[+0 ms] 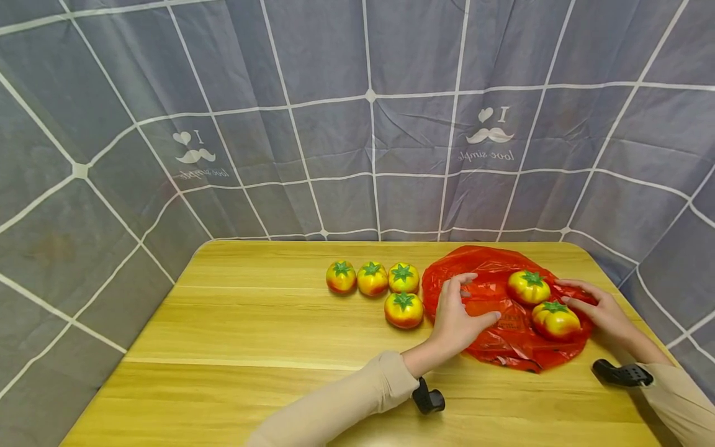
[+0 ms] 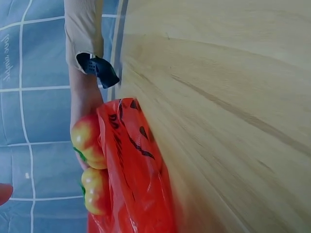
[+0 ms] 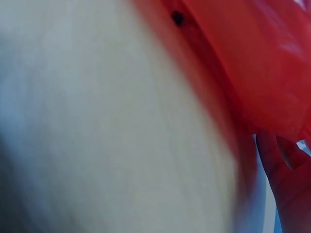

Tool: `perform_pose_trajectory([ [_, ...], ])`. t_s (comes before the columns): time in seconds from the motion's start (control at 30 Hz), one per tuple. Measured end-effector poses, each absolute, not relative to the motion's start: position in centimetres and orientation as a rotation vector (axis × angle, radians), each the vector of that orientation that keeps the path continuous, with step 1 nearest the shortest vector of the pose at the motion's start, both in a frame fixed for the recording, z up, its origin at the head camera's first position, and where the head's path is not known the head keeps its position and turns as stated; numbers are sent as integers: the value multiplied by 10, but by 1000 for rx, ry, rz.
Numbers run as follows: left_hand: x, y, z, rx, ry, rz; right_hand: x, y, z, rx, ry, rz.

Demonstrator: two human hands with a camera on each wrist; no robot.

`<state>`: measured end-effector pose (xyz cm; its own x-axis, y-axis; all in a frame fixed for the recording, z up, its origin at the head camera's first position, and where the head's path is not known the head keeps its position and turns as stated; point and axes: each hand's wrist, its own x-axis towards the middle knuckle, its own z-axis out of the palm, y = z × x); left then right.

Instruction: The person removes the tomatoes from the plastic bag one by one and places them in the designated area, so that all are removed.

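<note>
A red plastic bag (image 1: 503, 357) lies spread on the table, with two red-and-yellow tomatoes on its right part. The rear tomato (image 1: 527, 287) and the front tomato (image 1: 555, 321) each carry a green star-shaped calyx. Over the bag's left part is my left hand (image 1: 455, 320), thumb and fingers spread apart, nothing between them. My right hand (image 1: 606, 313) is at the bag's right side, its loosely bent fingertips right beside the two tomatoes. In the right wrist view, that hand's fingers (image 3: 282, 179) show at the edge of the red plastic.
Left of the bag stand several more tomatoes: three in a row at the back, including a leftmost one (image 1: 341, 277), and one in front (image 1: 404, 310). The wooden table (image 1: 251, 335) meets a grey checked curtain (image 1: 335, 143) behind. Black straps sit at both wrists.
</note>
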<state>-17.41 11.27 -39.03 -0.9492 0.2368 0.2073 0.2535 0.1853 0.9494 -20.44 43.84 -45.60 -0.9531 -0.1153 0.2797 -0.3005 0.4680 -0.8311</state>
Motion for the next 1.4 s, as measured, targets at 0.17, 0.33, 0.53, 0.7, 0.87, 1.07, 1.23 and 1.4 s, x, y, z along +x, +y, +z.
perform_pose_trajectory([
  [0.17,-176,126,-389,-480,-2464,-1887,-205,439,-456,355,-2544,1498],
  [0.33,-179,138,-389,-449,-2515,-1857,-206,439,-454,342,-2565,1493],
  [0.53,-183,149,-391,-386,-2583,-1858,-207,437,-453,347,-2569,1515],
  [0.7,-187,159,-393,-374,-2608,-1859,-206,437,-453,339,-2577,1471],
  [0.87,-189,168,-395,-362,-2632,-1846,-205,438,-452,344,-2576,1447],
  [1.07,-190,178,-397,-307,-2686,-1777,-206,438,-454,334,-2581,1438],
  [1.23,-193,185,-399,-301,-2702,-1755,-206,439,-454,337,-2566,1465],
  [1.4,-195,192,-403,-299,-2688,-1767,-207,440,-456,359,-2527,1543],
])
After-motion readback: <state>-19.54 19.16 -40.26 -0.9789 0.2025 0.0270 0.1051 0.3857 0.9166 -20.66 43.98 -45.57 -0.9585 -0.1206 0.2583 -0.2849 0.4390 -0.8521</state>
